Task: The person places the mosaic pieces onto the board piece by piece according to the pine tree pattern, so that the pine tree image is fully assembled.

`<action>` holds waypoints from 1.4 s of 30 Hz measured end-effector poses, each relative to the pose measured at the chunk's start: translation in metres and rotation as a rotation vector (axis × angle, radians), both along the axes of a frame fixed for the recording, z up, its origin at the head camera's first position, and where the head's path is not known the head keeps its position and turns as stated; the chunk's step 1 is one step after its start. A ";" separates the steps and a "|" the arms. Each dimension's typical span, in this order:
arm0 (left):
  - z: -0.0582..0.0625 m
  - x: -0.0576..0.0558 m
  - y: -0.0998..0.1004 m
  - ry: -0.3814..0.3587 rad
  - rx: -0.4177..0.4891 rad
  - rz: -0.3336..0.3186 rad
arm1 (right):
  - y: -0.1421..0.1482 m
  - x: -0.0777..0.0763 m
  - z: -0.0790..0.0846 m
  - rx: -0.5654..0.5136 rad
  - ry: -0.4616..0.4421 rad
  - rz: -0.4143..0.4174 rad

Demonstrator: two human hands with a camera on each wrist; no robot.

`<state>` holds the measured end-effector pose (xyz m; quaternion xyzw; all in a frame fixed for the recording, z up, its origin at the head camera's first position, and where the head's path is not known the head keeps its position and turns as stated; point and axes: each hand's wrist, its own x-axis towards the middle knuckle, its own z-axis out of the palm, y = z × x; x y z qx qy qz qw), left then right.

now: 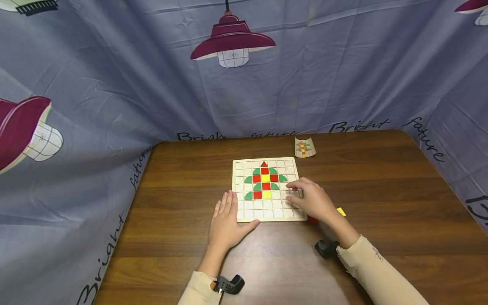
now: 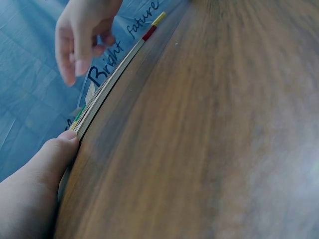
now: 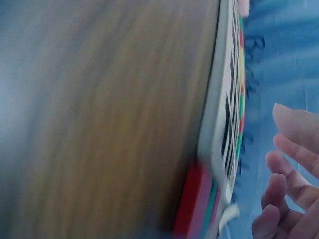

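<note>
A pale square grid board [image 1: 251, 216] lies on the wooden table, with red, yellow and green pieces set in its cells in a tree shape. A red triangle [image 1: 264, 164] tops it; green quarter-round pieces [image 1: 248, 195] flank red and yellow squares. My left hand [image 1: 225, 222] rests at the board's lower left corner, fingers straight along the side, thumb [image 2: 67, 137] on the near edge. Above the board's right side hovers my right hand [image 1: 312, 199]. Its thumb and fingers are spread apart with nothing between them, as the right wrist view also shows.
Red pieces [image 3: 192, 201] sit against the board's near right corner, and a yellow piece [image 1: 341, 212] lies beyond my right wrist. A small curled card [image 1: 305, 148] printed with the tree pattern stands behind the board. A blue printed curtain [image 1: 244, 97] borders the table.
</note>
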<state>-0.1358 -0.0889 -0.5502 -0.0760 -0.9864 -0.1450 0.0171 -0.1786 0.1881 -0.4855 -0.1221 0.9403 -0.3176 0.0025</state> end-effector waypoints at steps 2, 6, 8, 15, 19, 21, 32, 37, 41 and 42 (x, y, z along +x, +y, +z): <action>0.000 0.000 0.000 0.003 0.002 0.001 | 0.013 0.000 -0.001 0.014 0.001 -0.006; -0.001 0.001 -0.001 0.008 0.004 0.000 | 0.037 0.001 -0.002 0.038 -0.012 -0.026; -0.001 0.001 -0.001 0.007 0.005 -0.001 | 0.047 0.002 -0.003 0.044 -0.026 -0.032; -0.002 0.001 -0.001 0.005 0.004 -0.003 | 0.069 0.004 -0.007 0.056 -0.060 -0.037; -0.001 0.000 -0.001 0.007 0.005 -0.003 | 0.073 0.005 -0.011 0.056 -0.055 -0.025; -0.001 0.000 -0.001 0.006 0.006 -0.002 | 0.073 0.005 -0.013 0.053 -0.058 -0.017; 0.001 0.001 -0.001 -0.008 0.016 0.000 | 0.071 0.002 -0.018 0.047 -0.084 0.026; 0.000 0.000 -0.001 -0.013 0.008 -0.002 | 0.071 0.000 -0.020 0.048 -0.079 0.026; 0.000 0.000 -0.001 -0.009 0.004 -0.004 | 0.072 0.000 -0.021 0.055 -0.071 0.015; 0.000 0.000 -0.001 -0.008 0.003 -0.005 | 0.072 0.000 -0.021 0.055 -0.068 0.010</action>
